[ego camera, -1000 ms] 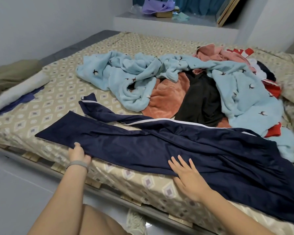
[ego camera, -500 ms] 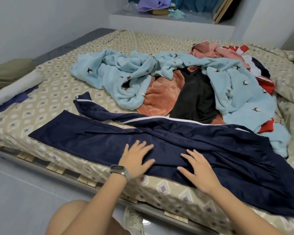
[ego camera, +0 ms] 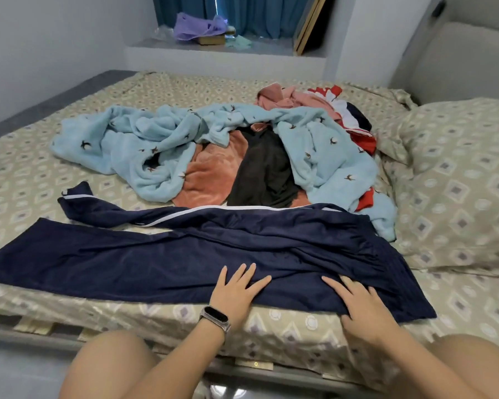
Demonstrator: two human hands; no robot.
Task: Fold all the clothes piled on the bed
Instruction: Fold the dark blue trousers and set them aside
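A view from a head-worn camera looks down over a bed [ego camera: 185, 90] covered in a beige sheet with a diamond print. Across the lower middle of the frame, along the bed's near edge, a pair of navy trousers [ego camera: 144, 260] lies spread out lengthwise, one leg reaching to the left edge of the frame. The second leg, with a white side stripe, lies twisted just above it.

The left hand [ego camera: 236, 292], with a watch [ego camera: 215, 317] on its wrist, rests flat on the trousers at lower center, fingers straight and spread. The right hand [ego camera: 363, 309] lies to its right on the trousers' waist end, fingers also spread and pressing on the cloth, thumb at the fabric's lower edge. Neither grip is closed on anything; both are apart and flat.

In the middle of the frame, behind the trousers, sits the pile of unfolded clothes: a light blue fleece garment [ego camera: 133, 151] with small dark motifs sprawls across it, an orange fleece piece [ego camera: 213, 174] and a black garment [ego camera: 265, 171] lie in its center, and pink clothes [ego camera: 288, 100] and red and white clothes [ego camera: 360, 136] are bunched at the pile's upper right.

A pillow [ego camera: 458, 174] in the same print fills the right side. At the top, a window ledge [ego camera: 219, 53] holds a purple bag [ego camera: 196, 25] before a teal curtain [ego camera: 260, 12]. Bare knees show at the bottom corners.
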